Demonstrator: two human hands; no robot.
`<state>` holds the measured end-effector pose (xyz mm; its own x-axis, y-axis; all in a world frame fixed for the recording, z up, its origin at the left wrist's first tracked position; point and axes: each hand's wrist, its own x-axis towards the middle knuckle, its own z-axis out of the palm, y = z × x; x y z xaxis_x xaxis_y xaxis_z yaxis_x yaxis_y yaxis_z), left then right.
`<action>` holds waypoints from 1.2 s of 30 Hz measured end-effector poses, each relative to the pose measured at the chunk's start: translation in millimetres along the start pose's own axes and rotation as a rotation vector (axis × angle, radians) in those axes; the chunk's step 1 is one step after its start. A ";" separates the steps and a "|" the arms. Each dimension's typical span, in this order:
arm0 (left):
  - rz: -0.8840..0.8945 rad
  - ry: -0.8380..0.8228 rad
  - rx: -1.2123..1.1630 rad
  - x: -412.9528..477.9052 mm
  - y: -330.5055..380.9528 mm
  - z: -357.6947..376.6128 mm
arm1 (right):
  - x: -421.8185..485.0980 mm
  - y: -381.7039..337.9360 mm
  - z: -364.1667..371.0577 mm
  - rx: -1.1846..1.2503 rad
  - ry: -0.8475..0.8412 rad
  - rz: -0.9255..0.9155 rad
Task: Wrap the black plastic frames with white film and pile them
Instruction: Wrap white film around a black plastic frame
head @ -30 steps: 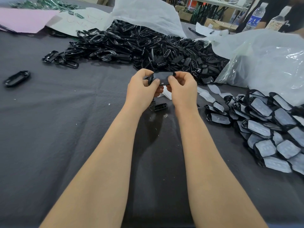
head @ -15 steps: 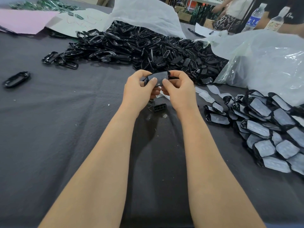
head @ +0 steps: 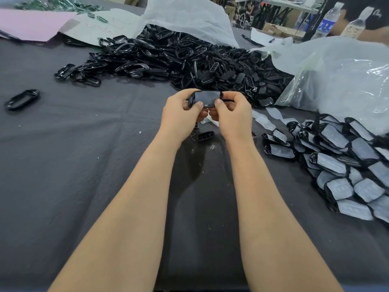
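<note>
L hand (head: 181, 114) & R hand (head: 233, 116) pinch one film-covered black frame (head: 206, 99) by its ends, thumbs on top, above the grey surface (head: 84, 165). Wrapped-frame pile (head: 347, 165) lies at right; unwrapped heap (head: 189, 60) behind the hands.

A dark grey cloth (head: 63, 165) covers the table. At its far left lies a pink sheet (head: 31, 24), with a pale sheet (head: 101, 26) just beside it and a scatter of green pieces (head: 52, 3) (too blurred to name) behind. A crumpled white bag (head: 185, 15) rises at the far middle, and a clear bag (head: 341, 76) slumps on the right. Behind it stand a blue-labelled water bottle (head: 328, 20) and a second bottle (head: 355, 24), near a person in a black shirt (head: 366, 9).
</note>
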<state>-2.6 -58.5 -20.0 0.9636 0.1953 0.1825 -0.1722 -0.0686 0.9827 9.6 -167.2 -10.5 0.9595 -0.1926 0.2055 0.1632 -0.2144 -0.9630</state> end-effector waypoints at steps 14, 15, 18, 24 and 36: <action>-0.079 0.083 -0.051 -0.4 1.2 1.9 | -7.2 -2.6 7.5 -0.170 -0.056 -0.083; -0.091 0.097 -0.071 0.1 1.4 2.3 | -8.5 -3.3 8.4 -0.186 -0.063 -0.098; -0.132 0.121 -0.165 0.4 2.1 3.0 | -10.4 -4.7 8.7 -0.208 -0.064 -0.138; -0.129 0.111 -0.173 0.8 1.6 3.2 | -9.2 -4.8 7.9 -0.245 -0.042 -0.150; -0.095 0.041 -0.130 1.2 0.1 5.8 | -3.7 -5.3 2.9 0.142 -0.051 0.157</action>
<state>-0.3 -64.0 -19.9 0.9682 0.2346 0.0872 -0.1083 0.0788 0.9910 5.8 -162.6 -6.7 0.9855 -0.1637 0.0452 0.0378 -0.0483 -0.9981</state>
